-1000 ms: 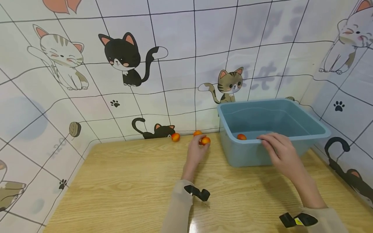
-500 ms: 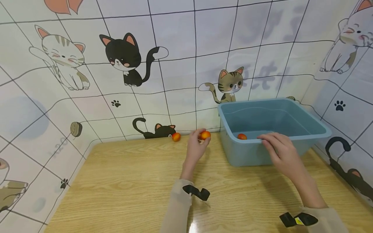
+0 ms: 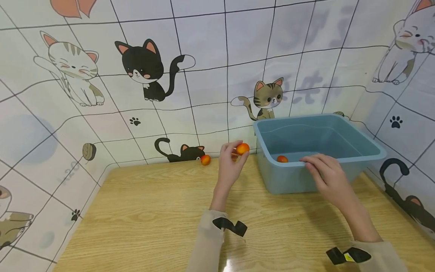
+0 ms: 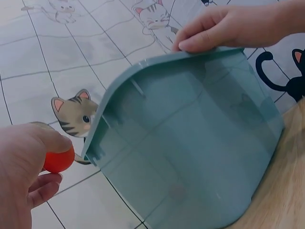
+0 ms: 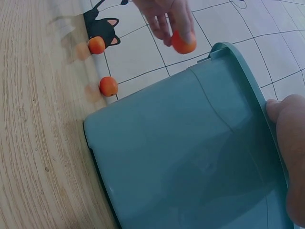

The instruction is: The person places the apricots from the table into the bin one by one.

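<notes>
A small, round, glossy orange-red fruit [image 3: 242, 149] is pinched between the thumb and fingers of the left hand [image 3: 229, 166], held up just left of a blue-grey, rectangular plastic tub [image 3: 292, 180]. The right hand [image 3: 324, 175] grips the tub's near rim. A similar fruit inside the tub [image 3: 282, 159] lies toward its left end. Two more, a nearer fruit [image 5: 108, 86] and a farther fruit [image 5: 96, 45], rest on the pale wood-grain worktop [image 3: 153, 204] beside a white, black-gridded wall covering [image 3: 210, 87] printed with cartoon cats.
</notes>
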`<state>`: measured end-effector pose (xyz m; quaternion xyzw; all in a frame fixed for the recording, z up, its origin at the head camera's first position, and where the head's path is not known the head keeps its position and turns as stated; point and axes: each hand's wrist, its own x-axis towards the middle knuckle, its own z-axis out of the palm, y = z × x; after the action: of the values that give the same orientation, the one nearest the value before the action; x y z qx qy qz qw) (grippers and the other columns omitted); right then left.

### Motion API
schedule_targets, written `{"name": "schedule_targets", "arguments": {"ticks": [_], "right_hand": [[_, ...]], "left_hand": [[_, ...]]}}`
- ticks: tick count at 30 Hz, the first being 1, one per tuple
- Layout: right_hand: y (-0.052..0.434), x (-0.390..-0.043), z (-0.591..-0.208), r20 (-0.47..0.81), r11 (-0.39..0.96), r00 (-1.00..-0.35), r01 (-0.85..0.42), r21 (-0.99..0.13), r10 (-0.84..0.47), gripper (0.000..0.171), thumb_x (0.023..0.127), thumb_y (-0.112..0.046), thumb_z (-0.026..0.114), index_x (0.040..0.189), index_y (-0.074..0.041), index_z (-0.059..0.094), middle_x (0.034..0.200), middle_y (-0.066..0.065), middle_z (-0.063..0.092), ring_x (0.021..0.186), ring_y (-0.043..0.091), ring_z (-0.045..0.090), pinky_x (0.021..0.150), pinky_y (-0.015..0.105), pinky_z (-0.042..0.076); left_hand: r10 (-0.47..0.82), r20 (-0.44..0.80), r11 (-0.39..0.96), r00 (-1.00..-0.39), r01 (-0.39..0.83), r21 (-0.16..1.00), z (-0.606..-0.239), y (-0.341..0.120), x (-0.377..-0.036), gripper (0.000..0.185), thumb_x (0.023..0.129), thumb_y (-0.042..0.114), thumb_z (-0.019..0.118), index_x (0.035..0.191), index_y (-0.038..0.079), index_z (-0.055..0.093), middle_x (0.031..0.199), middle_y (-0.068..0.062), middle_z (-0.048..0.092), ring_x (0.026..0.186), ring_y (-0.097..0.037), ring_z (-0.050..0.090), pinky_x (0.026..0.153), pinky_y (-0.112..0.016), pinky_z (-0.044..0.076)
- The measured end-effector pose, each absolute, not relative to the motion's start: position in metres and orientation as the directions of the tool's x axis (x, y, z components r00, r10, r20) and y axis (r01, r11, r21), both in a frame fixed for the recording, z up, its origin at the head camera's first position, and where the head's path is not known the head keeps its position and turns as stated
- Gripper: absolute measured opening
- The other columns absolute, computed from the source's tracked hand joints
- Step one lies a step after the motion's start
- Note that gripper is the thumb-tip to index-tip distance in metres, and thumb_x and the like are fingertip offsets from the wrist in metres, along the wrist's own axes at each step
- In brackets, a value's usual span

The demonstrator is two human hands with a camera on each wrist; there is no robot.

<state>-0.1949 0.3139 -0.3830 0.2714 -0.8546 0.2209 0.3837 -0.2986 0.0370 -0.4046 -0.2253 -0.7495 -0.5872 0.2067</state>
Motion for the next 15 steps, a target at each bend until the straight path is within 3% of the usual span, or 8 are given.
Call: {"name": "schedule_targets", "arguments": {"ticks": [5,8,15], "right_hand": [[0.312,-0.195,-0.383,0.794,0.747,-0.534,-0.645,-0.162,-0.290,0.018,0.097,-0.001,0.063,0.113,0.000,0.071,0.103,0.011,0.068,0.099,0.032,0.059,0.097,0.040,0.036],[0.313,-0.195,-0.383,0.794,0.745,-0.534,-0.647,-0.162,-0.291,0.018,0.099,-0.004,0.061,0.113,0.000,0.071,0.103,0.011,0.068,0.099,0.032,0.059,0.098,0.039,0.036],[0.316,-0.195,-0.384,0.762,0.757,-0.577,-0.627,-0.182,-0.294,0.028,0.087,0.010,0.066,0.113,0.002,0.070,0.105,0.014,0.067,0.102,0.033,0.058,0.100,0.039,0.035]], "left_hand": [[0.074,0.625,0.147,-0.777,0.628,0.764,-0.394,0.041,-0.293,0.038,0.092,0.013,0.076,0.127,0.006,0.066,0.116,-0.012,0.056,0.093,-0.023,0.061,0.082,-0.044,0.057],[0.059,0.672,0.112,-0.738,0.674,0.730,-0.388,0.044,-0.289,0.038,0.092,0.013,0.076,0.127,0.005,0.066,0.116,-0.013,0.058,0.093,-0.025,0.061,0.081,-0.044,0.057],[0.047,0.752,0.079,-0.657,0.753,0.653,-0.377,0.054,-0.278,0.037,0.092,0.012,0.076,0.126,0.002,0.066,0.116,-0.014,0.062,0.094,-0.027,0.062,0.079,-0.040,0.057]]}}
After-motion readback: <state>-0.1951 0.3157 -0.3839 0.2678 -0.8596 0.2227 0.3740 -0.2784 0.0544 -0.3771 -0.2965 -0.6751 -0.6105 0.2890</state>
